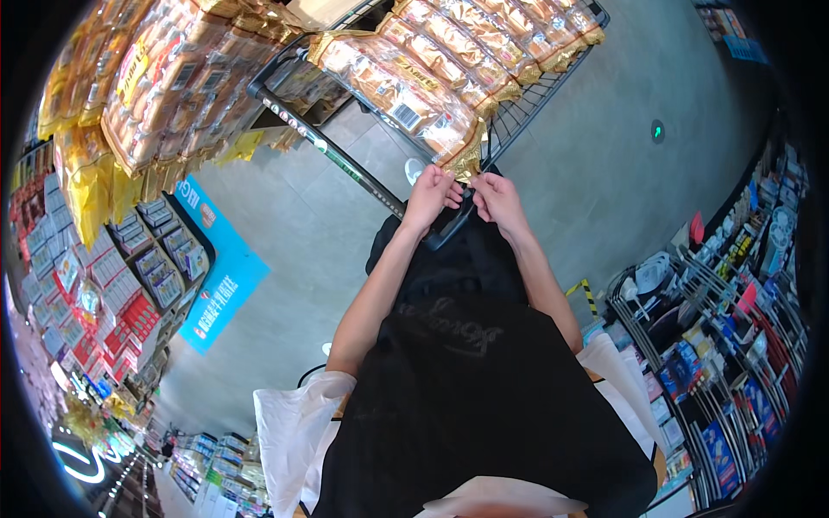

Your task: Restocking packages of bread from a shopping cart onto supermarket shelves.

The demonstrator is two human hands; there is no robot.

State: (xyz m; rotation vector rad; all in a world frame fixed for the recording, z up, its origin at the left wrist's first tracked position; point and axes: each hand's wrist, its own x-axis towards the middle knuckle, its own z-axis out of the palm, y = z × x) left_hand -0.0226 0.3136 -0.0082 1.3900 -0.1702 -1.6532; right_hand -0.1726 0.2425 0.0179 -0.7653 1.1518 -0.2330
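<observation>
Both my hands meet at the gold crimped end of a clear plastic bread package point(405, 90), which lies across the near end of a black wire shopping cart point(528, 126). My left hand point(437, 197) pinches the left corner of that end between thumb and fingers. The right corner is pinched by my right hand point(499, 201). The package has gold ends and a barcode on its upper face. Beyond it, more packages of the same kind point(473, 52) lie in a row in the cart. The cart's handle bar point(337, 155) runs to the left of my hands.
A tall stack of packaged bread point(175, 84) stands at the upper left, above shelves of small boxes point(158, 272) with a blue printed panel point(227, 278). Racks of hanging household goods point(706, 356) line the right side. Grey floor point(602, 181) shows between.
</observation>
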